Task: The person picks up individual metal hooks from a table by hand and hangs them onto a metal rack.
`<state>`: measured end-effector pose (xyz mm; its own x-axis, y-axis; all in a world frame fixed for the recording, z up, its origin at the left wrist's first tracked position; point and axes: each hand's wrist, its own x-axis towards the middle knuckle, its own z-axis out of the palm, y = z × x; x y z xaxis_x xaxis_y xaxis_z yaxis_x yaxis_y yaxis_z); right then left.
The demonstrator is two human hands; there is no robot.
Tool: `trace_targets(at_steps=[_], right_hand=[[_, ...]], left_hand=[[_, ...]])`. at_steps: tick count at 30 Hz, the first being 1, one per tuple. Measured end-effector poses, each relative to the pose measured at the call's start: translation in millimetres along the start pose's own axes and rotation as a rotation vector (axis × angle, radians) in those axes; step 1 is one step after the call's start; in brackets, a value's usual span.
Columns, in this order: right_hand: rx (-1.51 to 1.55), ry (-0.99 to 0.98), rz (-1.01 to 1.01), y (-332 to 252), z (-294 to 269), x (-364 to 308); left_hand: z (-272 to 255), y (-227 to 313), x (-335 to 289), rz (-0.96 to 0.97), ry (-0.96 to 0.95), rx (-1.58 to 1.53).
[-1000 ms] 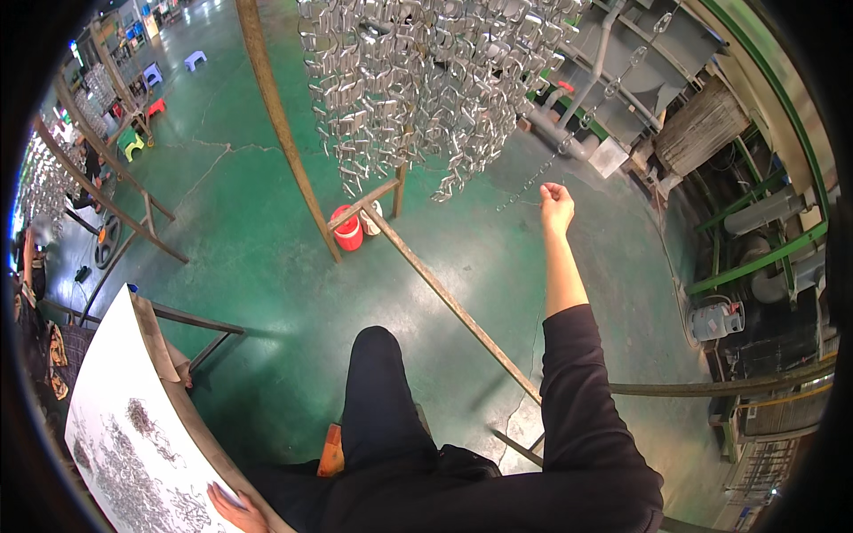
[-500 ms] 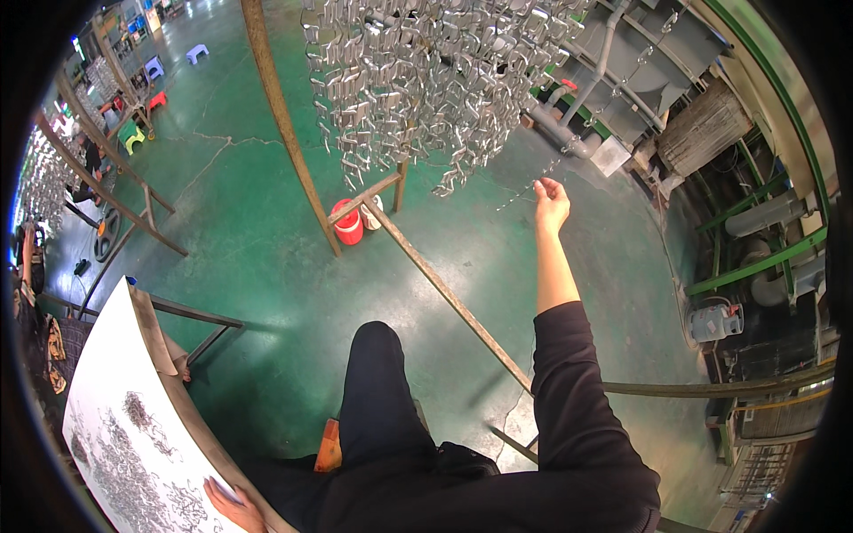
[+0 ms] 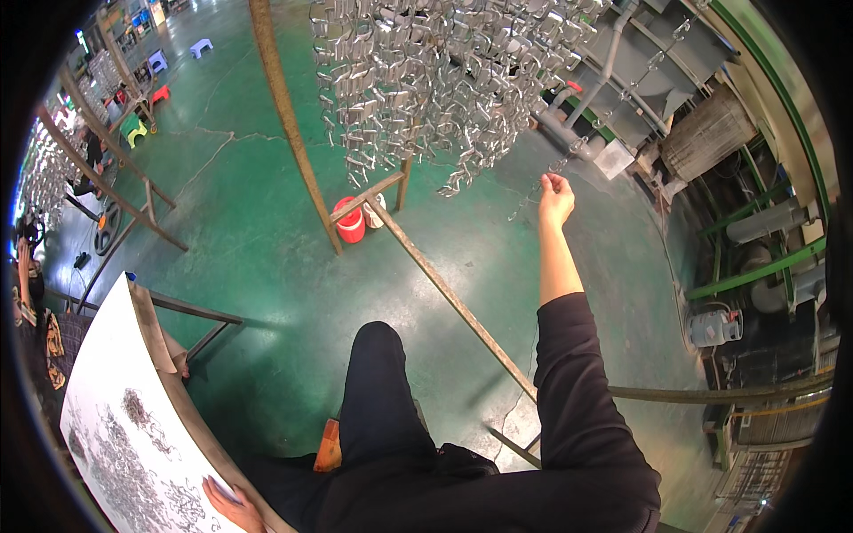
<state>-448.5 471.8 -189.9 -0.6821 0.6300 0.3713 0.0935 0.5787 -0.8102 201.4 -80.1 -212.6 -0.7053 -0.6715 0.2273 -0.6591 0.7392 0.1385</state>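
My right hand (image 3: 557, 201) is stretched out ahead at the end of the right arm. Its fingers are pinched on a thin wire hook (image 3: 522, 211), which sticks out to the left of the fingertips. Just above the hand hangs a strand of linked metal pieces (image 3: 577, 144), running to the upper right; whether it touches the hook is unclear. At lower left my left hand (image 3: 235, 508) lies with fingers extended on the near edge of a white tabletop (image 3: 98, 364). Small dark wire hooks (image 3: 133, 462) are scattered over that tabletop.
Rows of shiny metal pieces (image 3: 426, 89) hang in a dense curtain ahead. A rusty metal frame (image 3: 444, 302) crosses the green floor. Beyond are a red bucket (image 3: 350, 222), pipes (image 3: 569, 133) and a grey gas cylinder (image 3: 715, 326). Another person (image 3: 31, 266) sits at far left.
My right hand has shifted slightly right. The wire piece at its fingertips, formerly a straight-looking streak, now shows a curved shape. My left hand stays on the tabletop.
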Motion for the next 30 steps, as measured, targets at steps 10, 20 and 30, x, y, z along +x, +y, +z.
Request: trace_targets(at_steps=[10,20,30], right_hand=[[0.158,-0.042,-0.045,16,-7,1],[0.460,-0.596,0.095,-65,-102,-54],[0.632,-0.952,0.003,-170,-182,-139]], left_hand=[[3,-4,2,0.002,-0.002,-0.004],[-27,217,117,0.340,0.319,-0.384],[-80,447,143,0.879,-0.061,-1.040]])
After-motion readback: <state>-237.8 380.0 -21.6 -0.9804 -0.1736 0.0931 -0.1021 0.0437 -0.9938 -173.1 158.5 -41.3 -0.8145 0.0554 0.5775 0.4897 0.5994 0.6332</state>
